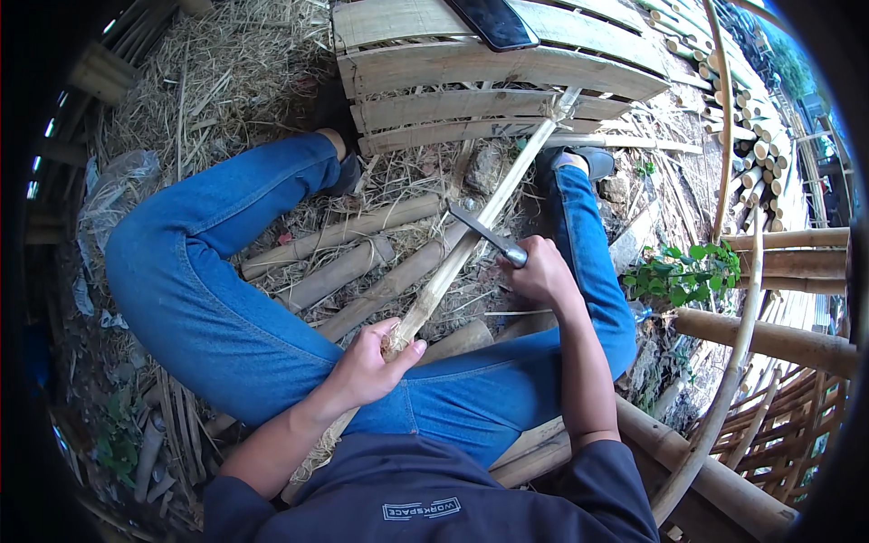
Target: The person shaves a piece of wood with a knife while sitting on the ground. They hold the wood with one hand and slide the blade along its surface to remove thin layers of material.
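A long pale split-bamboo strip (489,214) runs slantwise from the slatted wooden bench down between my legs and on beneath my left forearm. My left hand (367,364) is wrapped around it near my lap, where its surface looks frayed. In my right hand (541,274), closed in a fist, is a knife (484,233). Its grey blade lies across the strip at about mid-length, touching or just above it; I cannot tell which. The knife's handle is mostly hidden in my fist. The strip's far end leans on the bench slats.
The slatted bench (416,68) stands ahead with a dark phone (496,23) on top. Bamboo pieces (389,222) lie among straw between my legs. On the right are a leafy plant (688,274), thick bamboo poles (769,339) and stacked bamboo (756,172). Clear plastic (122,185) lies left.
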Available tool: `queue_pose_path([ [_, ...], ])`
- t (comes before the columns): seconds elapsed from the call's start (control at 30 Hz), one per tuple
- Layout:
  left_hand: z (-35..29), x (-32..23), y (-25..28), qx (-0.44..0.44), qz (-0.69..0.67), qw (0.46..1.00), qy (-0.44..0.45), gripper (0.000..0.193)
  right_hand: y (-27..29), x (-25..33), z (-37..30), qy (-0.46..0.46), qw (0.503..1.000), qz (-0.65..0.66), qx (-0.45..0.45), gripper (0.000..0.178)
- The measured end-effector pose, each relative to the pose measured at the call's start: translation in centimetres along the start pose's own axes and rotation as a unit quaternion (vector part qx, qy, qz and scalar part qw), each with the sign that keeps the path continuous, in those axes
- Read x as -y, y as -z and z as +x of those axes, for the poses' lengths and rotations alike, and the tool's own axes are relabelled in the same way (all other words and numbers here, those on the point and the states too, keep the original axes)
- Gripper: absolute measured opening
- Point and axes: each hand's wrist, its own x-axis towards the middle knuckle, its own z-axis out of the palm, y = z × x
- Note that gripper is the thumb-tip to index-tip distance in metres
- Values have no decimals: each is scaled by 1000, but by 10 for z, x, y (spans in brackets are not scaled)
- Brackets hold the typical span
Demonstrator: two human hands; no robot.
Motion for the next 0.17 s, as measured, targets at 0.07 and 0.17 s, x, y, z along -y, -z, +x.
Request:
queue_pose_path([
  [0.07,-1,0,0,-9,5,1000,10,31,12,-13,17,-53,997,-1,-56,27],
  [0.17,-4,-2,3,-1,-11,997,71,34,2,-9,13,-29,999,11,8,27],
])
